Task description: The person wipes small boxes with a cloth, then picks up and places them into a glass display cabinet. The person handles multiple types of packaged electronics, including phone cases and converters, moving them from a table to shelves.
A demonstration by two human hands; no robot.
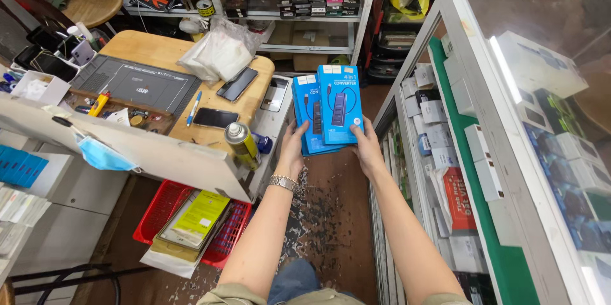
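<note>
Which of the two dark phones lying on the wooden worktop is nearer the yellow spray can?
The phone lying flat beside the blue pen, close to the spray can. The other phone lies farther back by the white plastic bag.

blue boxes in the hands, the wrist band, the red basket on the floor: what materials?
Blue boxes: printed cardboard, probably glossy; flat faces, crisp edges, slight sheen. Both hands, left and right, hold them. Wrist band: looks like polished metal links, silvery glints. Red basket: likely moulded plastic, uniform colour, open grid walls.
</note>
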